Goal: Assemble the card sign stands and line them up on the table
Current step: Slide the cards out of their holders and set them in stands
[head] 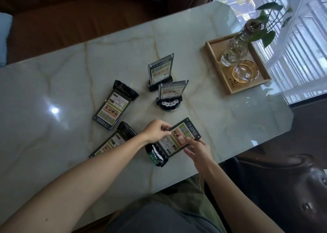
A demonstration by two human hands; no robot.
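Observation:
Two card sign stands stand upright mid-table, one at the back point(160, 71) and one in front point(170, 95) on its round black base. Two more lie flat on the left, the far one point(114, 107) and the near one point(113, 140), which my left forearm partly covers. A fifth stand point(174, 140) lies flat near the table's front edge, its black base toward me. My left hand point(155, 130) pinches the upper left edge of its card panel. My right hand point(199, 150) touches the panel's right edge with its fingertips.
A wooden tray point(215, 62) at the back right holds a glass vase with a green plant point(234, 50) and a glass ashtray point(245, 73). The marble table point(62, 84) ends close on my side and to the right. Brown seats surround it.

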